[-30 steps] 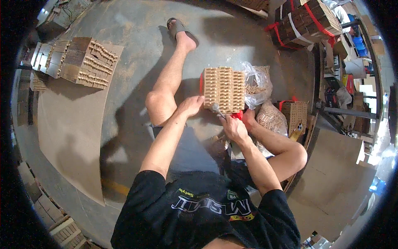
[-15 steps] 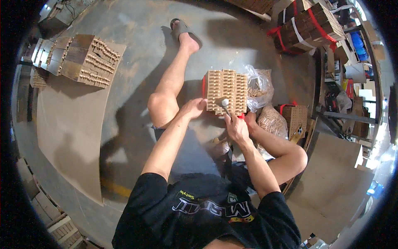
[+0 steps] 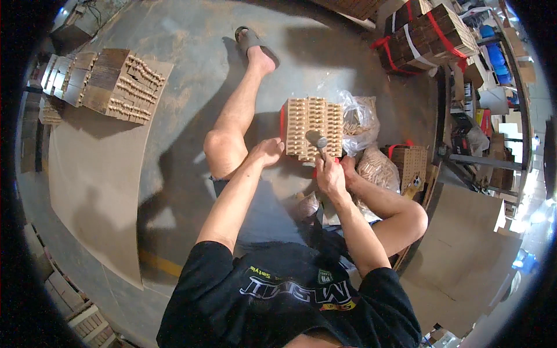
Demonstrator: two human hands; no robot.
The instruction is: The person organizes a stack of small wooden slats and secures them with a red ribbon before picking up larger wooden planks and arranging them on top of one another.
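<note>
A hammer [image 3: 321,146] is gripped by its handle in my right hand [image 3: 332,177], its metal head over the near part of a bundle of wooden pieces [image 3: 313,124]. Rows of light wooden dowels stick up from the bundle's top, and a red strap [image 3: 282,123] runs along its left side. My left hand [image 3: 268,151] is closed just beside the bundle's near left corner. Whatever its fingers may hold is hidden. Whether the hammer head touches the dowels cannot be made out.
Clear plastic bags of dowels [image 3: 378,168] lie right of the bundle, near my bent leg. Another strapped bundle [image 3: 411,164] stands beyond them. At the left, stacked boards with dowels [image 3: 125,87] rest on a brown sheet [image 3: 96,191]. A metal rack [image 3: 487,162] stands at the right.
The hammer head has shifted slightly right and turned above the dowels. My left hand stays closed by the bundle's corner. The whole view has moved a little.
</note>
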